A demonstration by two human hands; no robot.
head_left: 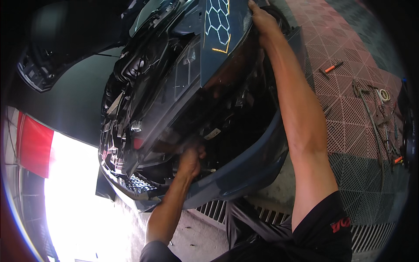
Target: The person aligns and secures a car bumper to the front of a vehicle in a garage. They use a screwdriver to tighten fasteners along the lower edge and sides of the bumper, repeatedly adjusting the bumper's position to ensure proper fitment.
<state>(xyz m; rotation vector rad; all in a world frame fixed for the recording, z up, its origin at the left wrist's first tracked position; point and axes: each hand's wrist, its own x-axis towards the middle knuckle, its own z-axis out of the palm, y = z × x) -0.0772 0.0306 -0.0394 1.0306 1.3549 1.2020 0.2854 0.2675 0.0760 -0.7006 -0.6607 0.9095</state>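
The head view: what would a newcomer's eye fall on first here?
Probably the bright honeycomb pattern on the blue car panel at top centre. Next, the left hand, reaching into the dark space above the blue bumper. White glare also floods the lower left.

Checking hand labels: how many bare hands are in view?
2: the left hand inside the opening behind the blue bumper, the right hand at the top, by the edge of the blue panel. Any others would be hidden.
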